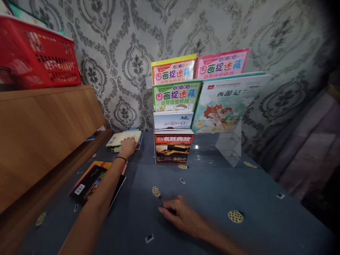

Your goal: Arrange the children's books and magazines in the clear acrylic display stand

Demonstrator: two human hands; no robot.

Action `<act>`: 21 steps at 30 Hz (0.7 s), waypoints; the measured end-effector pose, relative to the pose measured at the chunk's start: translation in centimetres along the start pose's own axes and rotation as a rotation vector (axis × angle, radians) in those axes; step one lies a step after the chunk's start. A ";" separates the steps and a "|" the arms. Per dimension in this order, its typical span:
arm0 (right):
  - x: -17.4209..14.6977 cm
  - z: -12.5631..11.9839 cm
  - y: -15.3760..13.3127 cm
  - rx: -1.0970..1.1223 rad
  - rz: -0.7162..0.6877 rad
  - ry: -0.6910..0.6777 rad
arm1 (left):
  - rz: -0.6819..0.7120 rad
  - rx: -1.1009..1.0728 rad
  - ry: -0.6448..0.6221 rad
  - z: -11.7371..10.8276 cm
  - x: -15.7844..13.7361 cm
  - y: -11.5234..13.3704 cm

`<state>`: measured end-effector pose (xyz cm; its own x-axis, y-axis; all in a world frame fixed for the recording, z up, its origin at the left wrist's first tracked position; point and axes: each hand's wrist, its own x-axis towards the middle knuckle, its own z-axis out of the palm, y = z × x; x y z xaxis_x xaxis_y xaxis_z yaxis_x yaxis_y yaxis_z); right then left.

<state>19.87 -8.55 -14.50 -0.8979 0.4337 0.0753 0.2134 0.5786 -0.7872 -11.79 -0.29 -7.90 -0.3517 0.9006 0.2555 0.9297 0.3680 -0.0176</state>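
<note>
My left hand [128,146] reaches to the back left of the table, its fingers curled over the right front part of a cream-covered book [116,139]. That book lies on top of a small stack, with blue and yellow edges showing below it. Under my left forearm lie a black book [91,182] with a barcode and a yellow-orange book [93,165] partly hidden beneath it. My right hand [180,214] is over the front middle of the table, slightly blurred. Its fingers are loosely bent, the thumb stands apart from them, and nothing shows between them.
A clear tiered rack [230,147] at the back holds several upright books, among them a red-topped one [174,148] and a pale green one [223,106]. A wooden cabinet [50,131] borders the left side, with a red basket [39,53] on it. Patterned wallpaper is behind.
</note>
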 end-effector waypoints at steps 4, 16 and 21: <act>0.2 -0.3 -0.1 0.092 0.020 0.040 | 0.026 -0.069 -0.003 -1.5 -1.3 -1.1; 1.4 -0.9 1.2 0.525 0.125 0.147 | -0.138 -0.978 0.674 -8.7 -5.2 -9.8; 1.5 -1.0 1.2 0.624 0.084 0.216 | -0.086 -1.681 0.856 -12.8 -5.9 -7.6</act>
<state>19.15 -6.50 -14.72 -0.7768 0.6260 0.0683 -0.0422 0.0565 -0.9975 -15.39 -11.34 3.12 -0.7466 0.3574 0.5611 0.2275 -0.6554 0.7202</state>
